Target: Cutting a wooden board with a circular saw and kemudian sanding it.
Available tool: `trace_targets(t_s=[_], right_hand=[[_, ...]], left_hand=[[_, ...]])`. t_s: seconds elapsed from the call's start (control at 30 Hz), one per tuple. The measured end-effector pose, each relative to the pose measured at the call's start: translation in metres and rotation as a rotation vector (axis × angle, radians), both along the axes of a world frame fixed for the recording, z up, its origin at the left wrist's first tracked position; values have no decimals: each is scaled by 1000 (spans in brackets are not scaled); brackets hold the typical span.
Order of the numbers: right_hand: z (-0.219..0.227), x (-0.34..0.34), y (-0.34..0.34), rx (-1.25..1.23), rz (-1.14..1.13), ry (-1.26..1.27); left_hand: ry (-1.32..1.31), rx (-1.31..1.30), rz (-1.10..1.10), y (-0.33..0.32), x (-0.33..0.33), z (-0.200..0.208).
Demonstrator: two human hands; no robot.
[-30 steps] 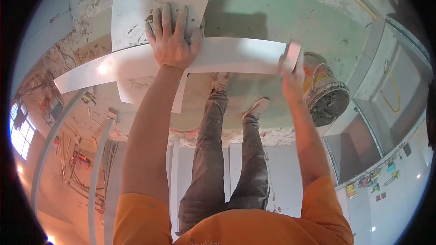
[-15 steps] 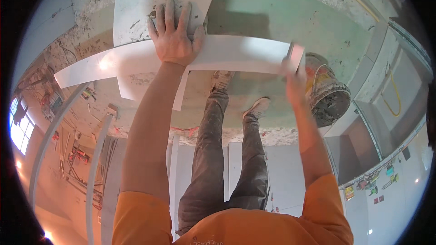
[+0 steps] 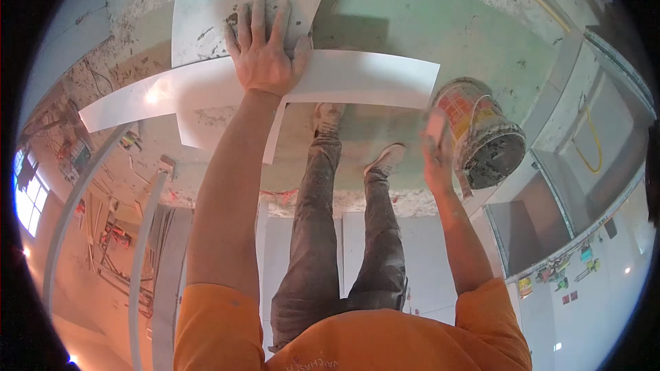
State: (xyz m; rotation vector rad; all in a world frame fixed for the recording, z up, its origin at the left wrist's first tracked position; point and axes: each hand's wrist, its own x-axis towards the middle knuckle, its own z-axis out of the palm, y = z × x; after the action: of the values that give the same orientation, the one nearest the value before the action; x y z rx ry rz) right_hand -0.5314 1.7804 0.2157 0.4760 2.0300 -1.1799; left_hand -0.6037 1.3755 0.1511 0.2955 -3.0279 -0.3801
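pressing flat with fingers spread wide, the left hand (image 3: 265,51) pins the long white strip (image 3: 357,79) across the tile (image 3: 206,6); beside the strip's right end, the right hand (image 3: 436,158) blurs near the bucket (image 3: 481,134), grip unclear.

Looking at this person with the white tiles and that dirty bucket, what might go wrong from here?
1. The left hand presses flat where the long white strip crosses the white tile; if that hand slips, the strip might shift out of line.
2. The mortar-caked bucket sits close to the right hand, which looks blurred in motion, so a knock might tip it.
3. The shoes stand near the strip's edge and might nudge it.
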Motion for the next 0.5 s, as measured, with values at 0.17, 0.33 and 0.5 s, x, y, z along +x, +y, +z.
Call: trace_targets(t_s=[0.17,0.33,0.5], right_hand=[[21,-89,-63,36,84,434],[3,-162,-111,290,791,300],[-1,-175,-124,167,991,303]], left_hand=[[36,-49,-13,-20,7,-2],[100,88,-17,-5,-5,-3],[109,60,186,-44,27,3]])
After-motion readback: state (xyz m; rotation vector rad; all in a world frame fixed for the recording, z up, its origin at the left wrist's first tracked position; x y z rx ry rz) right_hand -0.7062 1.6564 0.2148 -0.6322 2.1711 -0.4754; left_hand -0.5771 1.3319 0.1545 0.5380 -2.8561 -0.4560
